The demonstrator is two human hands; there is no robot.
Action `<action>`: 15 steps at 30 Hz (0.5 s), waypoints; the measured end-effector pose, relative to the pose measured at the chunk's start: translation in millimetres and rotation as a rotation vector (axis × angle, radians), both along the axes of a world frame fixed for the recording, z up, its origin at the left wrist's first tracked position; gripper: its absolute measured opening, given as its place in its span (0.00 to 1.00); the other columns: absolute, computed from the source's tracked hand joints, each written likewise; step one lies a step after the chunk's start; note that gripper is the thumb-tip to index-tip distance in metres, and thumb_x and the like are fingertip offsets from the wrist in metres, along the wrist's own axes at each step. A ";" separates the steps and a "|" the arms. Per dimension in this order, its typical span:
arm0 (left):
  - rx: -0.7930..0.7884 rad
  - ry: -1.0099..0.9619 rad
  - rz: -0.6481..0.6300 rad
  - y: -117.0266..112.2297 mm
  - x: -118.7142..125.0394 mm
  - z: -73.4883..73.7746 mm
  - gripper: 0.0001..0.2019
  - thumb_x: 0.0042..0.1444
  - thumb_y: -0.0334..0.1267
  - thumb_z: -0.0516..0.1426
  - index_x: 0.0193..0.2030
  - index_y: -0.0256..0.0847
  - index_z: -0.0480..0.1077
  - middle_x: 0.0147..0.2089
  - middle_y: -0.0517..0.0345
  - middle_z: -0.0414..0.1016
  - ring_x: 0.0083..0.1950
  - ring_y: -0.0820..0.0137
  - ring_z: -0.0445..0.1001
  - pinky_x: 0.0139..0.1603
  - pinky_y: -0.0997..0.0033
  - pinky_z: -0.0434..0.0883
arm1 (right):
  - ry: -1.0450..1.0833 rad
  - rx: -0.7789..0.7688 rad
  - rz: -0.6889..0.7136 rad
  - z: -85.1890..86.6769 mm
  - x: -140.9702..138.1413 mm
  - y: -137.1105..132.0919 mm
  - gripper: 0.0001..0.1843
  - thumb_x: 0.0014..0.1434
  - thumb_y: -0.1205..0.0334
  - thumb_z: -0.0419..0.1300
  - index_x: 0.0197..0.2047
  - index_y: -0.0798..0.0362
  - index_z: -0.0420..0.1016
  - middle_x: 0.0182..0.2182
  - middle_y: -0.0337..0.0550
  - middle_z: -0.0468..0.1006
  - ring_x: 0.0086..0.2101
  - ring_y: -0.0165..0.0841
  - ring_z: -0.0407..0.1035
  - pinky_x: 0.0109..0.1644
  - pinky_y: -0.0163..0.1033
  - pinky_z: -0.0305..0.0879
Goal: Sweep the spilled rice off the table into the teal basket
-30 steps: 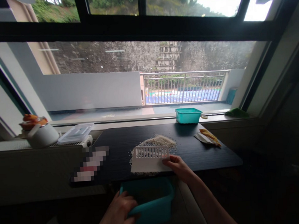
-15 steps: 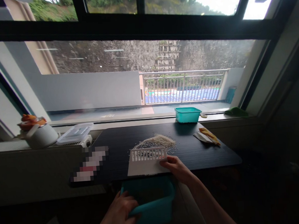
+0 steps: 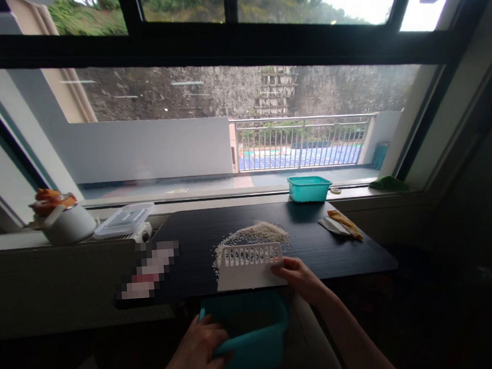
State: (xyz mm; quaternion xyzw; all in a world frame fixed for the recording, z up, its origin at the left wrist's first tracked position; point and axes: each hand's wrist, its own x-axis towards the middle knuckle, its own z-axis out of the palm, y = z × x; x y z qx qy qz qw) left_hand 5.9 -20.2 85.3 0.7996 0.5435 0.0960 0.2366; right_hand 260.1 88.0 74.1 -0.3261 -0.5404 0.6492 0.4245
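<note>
My right hand [image 3: 301,278] grips the right edge of a white slotted plastic scraper [image 3: 250,267] that stands on the near edge of the black table [image 3: 344,256]. A pile of white grains [image 3: 258,232] lies just behind the scraper. Below the table edge, my left hand [image 3: 196,354] holds the left rim of a teal plastic bin [image 3: 251,327], right under the scraper.
A second teal bin [image 3: 309,188] sits on the window sill at the back. An opened yellow packet [image 3: 341,223] lies at the table's right. On the left are a clear lidded box [image 3: 125,219], a white kettle [image 3: 65,221] and a blurred flat item [image 3: 148,270].
The scraper and my right hand slid toward the table's near edge, then shifted a little to the right. My left hand keeps the bin in place below.
</note>
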 end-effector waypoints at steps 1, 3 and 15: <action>0.003 0.003 0.000 -0.1 0.3 0.3 0.05 0.53 0.34 0.54 0.28 0.41 0.70 0.35 0.60 0.73 0.46 0.65 0.67 0.49 0.68 0.59 | -0.008 0.009 0.000 0.5 -0.6 1.2 0.20 0.49 0.52 0.66 0.43 0.54 0.79 0.39 0.46 0.80 0.42 0.41 0.71 0.49 0.47 0.64; 0.007 0.001 0.007 -0.3 0.7 1.2 0.05 0.52 0.33 0.54 0.29 0.41 0.70 0.35 0.60 0.73 0.46 0.65 0.67 0.50 0.67 0.59 | -0.025 0.028 -0.009 1.9 -2.3 3.8 0.18 0.49 0.52 0.66 0.41 0.54 0.79 0.38 0.45 0.80 0.41 0.40 0.71 0.48 0.45 0.65; 0.030 0.015 -0.002 1.0 0.0 1.9 0.06 0.51 0.32 0.53 0.26 0.41 0.69 0.33 0.60 0.73 0.44 0.65 0.68 0.51 0.66 0.58 | -0.041 0.045 0.024 3.8 -4.7 4.7 0.19 0.49 0.51 0.66 0.41 0.54 0.79 0.38 0.45 0.80 0.40 0.39 0.71 0.46 0.44 0.65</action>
